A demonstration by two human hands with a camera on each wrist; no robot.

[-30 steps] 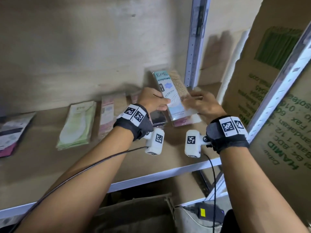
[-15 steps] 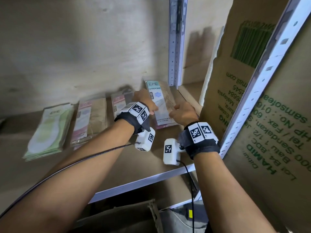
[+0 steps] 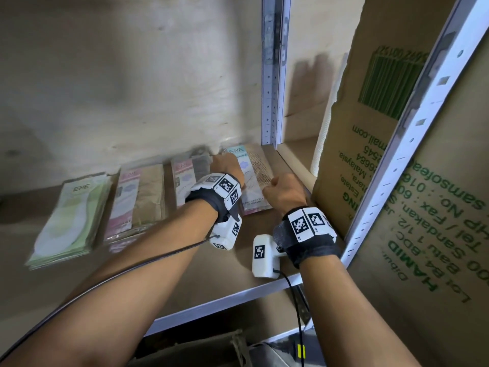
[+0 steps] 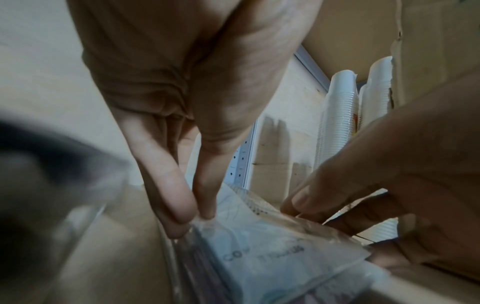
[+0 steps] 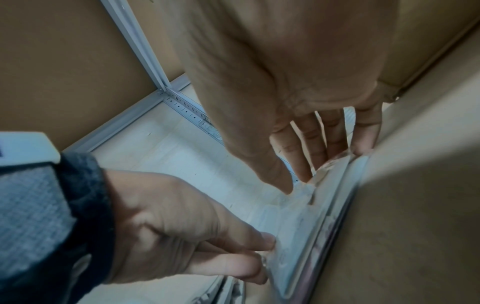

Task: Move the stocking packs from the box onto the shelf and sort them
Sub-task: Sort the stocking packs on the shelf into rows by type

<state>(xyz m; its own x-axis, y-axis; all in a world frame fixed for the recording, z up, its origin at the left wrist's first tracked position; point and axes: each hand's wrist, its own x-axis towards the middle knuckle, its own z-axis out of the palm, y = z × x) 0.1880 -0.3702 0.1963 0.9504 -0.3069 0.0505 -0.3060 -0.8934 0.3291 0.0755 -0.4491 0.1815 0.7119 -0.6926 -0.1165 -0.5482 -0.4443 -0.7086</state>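
A light-blue stocking pack (image 3: 252, 178) lies flat on top of a stack at the right end of the wooden shelf (image 3: 169, 282). My left hand (image 3: 226, 168) pinches the pack's left edge between thumb and fingers (image 4: 182, 207). My right hand (image 3: 283, 190) holds the pack's right edge, thumb on top (image 4: 301, 202). In the right wrist view its fingertips (image 5: 306, 172) touch that edge of the blue pack (image 5: 291, 226). Pink packs show under the blue one.
Three more stacks lie to the left: green (image 3: 71, 221), pink (image 3: 137, 200), pink and dark (image 3: 189, 176). A large cardboard box (image 3: 375, 144) with green print stands right of the upright post (image 3: 274, 75). Stacked white cups (image 4: 337, 123) stand behind it. An open box (image 3: 201, 348) sits below.
The blue pack was held tilted up above the shelf; both hands have lowered it flat onto the right-hand stack and reached further back. The view has swung right.
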